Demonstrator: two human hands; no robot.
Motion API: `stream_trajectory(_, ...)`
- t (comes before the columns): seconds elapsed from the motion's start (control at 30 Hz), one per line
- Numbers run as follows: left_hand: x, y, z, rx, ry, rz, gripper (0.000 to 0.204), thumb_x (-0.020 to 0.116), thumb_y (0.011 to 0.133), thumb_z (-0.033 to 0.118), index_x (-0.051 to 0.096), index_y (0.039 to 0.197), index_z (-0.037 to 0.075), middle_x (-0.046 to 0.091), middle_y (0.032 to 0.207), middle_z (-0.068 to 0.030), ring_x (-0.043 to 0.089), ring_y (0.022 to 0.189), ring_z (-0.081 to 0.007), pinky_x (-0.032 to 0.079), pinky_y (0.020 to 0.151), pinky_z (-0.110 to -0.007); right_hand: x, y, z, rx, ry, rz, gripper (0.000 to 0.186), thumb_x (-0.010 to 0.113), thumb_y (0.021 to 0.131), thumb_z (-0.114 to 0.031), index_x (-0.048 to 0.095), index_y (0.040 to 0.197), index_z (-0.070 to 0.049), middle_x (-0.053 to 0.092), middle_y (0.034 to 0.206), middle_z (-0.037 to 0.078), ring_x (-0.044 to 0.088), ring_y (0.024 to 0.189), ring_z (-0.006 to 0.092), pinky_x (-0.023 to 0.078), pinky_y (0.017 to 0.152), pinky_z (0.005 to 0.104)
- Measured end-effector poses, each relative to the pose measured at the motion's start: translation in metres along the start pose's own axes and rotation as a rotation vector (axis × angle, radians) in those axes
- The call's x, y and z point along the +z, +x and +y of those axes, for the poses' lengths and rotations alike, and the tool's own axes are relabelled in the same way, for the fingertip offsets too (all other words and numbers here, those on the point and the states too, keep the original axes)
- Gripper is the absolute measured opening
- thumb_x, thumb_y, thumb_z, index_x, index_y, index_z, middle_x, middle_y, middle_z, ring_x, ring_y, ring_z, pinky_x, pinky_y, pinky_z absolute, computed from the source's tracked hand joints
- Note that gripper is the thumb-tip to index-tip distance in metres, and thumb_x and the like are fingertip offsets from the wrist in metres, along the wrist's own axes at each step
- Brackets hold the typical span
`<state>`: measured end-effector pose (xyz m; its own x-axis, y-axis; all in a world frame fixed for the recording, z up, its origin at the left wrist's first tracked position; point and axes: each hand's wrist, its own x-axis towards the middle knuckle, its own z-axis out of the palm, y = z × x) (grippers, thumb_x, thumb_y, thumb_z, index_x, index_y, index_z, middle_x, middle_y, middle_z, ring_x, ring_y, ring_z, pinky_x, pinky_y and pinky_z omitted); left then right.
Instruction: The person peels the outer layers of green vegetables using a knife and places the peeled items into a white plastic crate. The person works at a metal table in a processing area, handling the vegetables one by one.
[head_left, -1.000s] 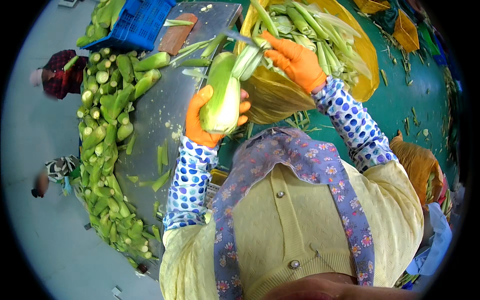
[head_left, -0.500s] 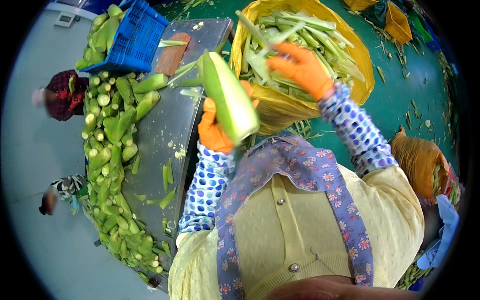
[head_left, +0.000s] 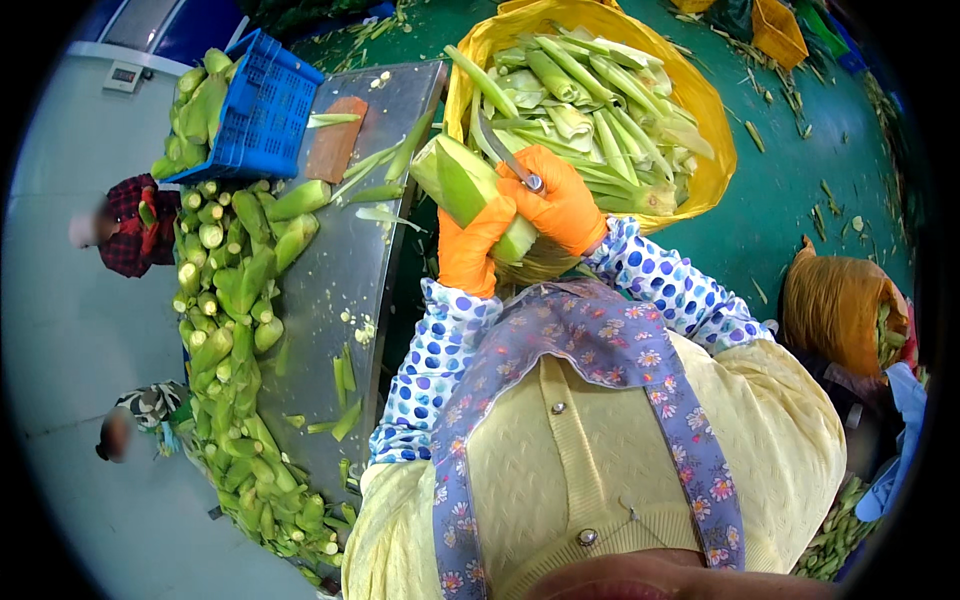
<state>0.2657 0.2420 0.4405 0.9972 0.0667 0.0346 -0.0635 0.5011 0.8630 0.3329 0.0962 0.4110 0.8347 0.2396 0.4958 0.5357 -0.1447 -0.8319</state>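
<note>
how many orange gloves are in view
2: one on the left hand, around an ear of corn; one on the right hand, holding a knife. Others may be hidden.

The gloves (head_left: 470, 245) are orange, the corn ear (head_left: 452, 180) is green, the sleeve covers (head_left: 440, 335) are white with bluish dots, the apron (head_left: 590, 325) is flowered greyish violet, and the sack (head_left: 718, 135) yellow.

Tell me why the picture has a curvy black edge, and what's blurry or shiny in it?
Head view: the fisheye lens makes the curved black rim; head view: the plaid-shirted person at left has a smudged head; head view: the metal table has a dull sheen, and the held corn looks fairly sharp.
</note>
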Motion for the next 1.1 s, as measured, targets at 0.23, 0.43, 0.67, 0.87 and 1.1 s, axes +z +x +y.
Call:
stream_trajectory(0.23, -0.002, 0.003, 0.000, -0.036, 0.086, 0.033, 0.066, 0.086, 0.080, 0.001, 0.055, 0.138, 0.005, 0.065, 0.125, -0.0060, 0.065, 0.111, -0.0179, 0.054, 0.096, -0.033, 0.002, -0.002, -0.001, 0.236, 0.101, 0.077, 0.020, 0.073, 0.088, -0.007, 0.068, 0.107, -0.005, 0.066, 0.096, 0.003, 0.060, 0.084, 0.0132, 0.051, 0.078, 0.0287)
stream_trajectory(0.43, -0.021, 0.004, 0.001, 0.054, 0.403, -0.089, 0.084, 0.092, 0.074, 0.008, 0.048, 0.146, 0.004, 0.063, 0.131, -0.0075, 0.063, 0.117, -0.0196, 0.053, 0.100, -0.035, -0.011, 0.015, -0.004, 0.143, 0.294, -0.053, 0.035, 0.076, 0.079, -0.002, 0.069, 0.113, -0.004, 0.067, 0.100, 0.002, 0.061, 0.089, 0.0139, 0.050, 0.085, 0.0302)
stream_trajectory(0.67, -0.054, 0.043, 0.023, 0.625, 1.246, -0.301, 0.085, 0.091, 0.069, 0.011, 0.057, 0.147, 0.011, 0.062, 0.133, -0.0188, 0.061, 0.120, -0.0344, 0.048, 0.107, -0.039, -0.025, 0.033, -0.004, 0.241, 0.280, -0.264, 0.027, 0.075, 0.068, 0.005, 0.072, 0.094, -0.002, 0.072, 0.096, 0.008, 0.066, 0.093, 0.0179, 0.052, 0.086, 0.0337)
stream_trajectory(0.87, -0.034, 0.027, -0.003, -0.061, 0.139, -0.095, 0.093, 0.090, 0.074, 0.010, 0.041, 0.153, 0.003, 0.063, 0.135, -0.0127, 0.063, 0.120, -0.0260, 0.050, 0.104, -0.037, -0.019, 0.033, -0.009, 0.490, 0.224, -0.155, 0.029, 0.070, 0.069, 0.002, 0.072, 0.097, -0.002, 0.066, 0.074, 0.002, 0.059, 0.063, 0.0119, 0.046, 0.057, 0.0285)
stream_trajectory(1.1, -0.022, 0.016, -0.014, 0.211, 0.241, 0.038, 0.088, 0.093, 0.074, 0.007, 0.046, 0.148, -0.001, 0.066, 0.129, -0.0098, 0.065, 0.114, -0.0205, 0.053, 0.099, -0.033, -0.015, 0.033, -0.018, 0.608, 0.406, -0.295, 0.031, 0.075, 0.075, -0.004, 0.071, 0.106, -0.004, 0.055, 0.070, -0.004, 0.050, 0.061, 0.0075, 0.039, 0.053, 0.0259)
